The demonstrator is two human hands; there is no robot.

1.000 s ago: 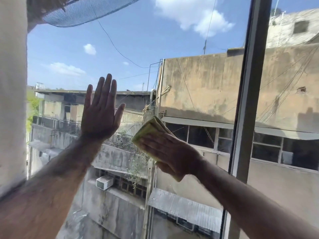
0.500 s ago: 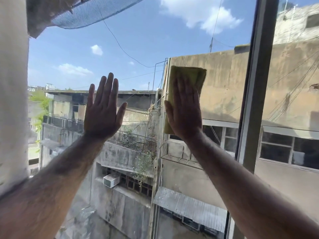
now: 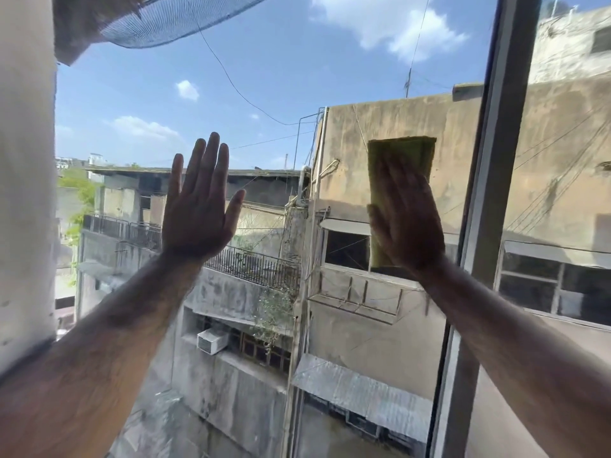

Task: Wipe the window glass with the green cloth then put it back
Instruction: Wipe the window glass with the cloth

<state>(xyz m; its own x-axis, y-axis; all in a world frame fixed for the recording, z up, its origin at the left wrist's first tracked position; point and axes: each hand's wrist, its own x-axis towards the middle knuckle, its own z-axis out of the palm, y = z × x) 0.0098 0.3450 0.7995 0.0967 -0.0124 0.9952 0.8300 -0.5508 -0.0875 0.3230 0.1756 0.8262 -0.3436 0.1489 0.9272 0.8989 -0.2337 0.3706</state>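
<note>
The window glass (image 3: 297, 61) fills the view, with sky and concrete buildings behind it. My right hand (image 3: 408, 219) lies flat on the pane and presses the green cloth (image 3: 401, 153) against it, right of centre and near the frame. The cloth's top edge and left side show past my fingers; the rest is hidden under my palm. My left hand (image 3: 200, 206) rests flat against the glass to the left, fingers spread, holding nothing.
A grey vertical window frame (image 3: 489, 200) stands just right of the cloth, with another pane (image 3: 568, 160) beyond it. A pale wall (image 3: 26, 176) borders the glass on the left. Dark netting (image 3: 172, 18) hangs outside at the top left.
My right hand has swept the cloth up from the lower middle of the pane and then to the right toward the frame. My left hand has stayed flat on the glass.
</note>
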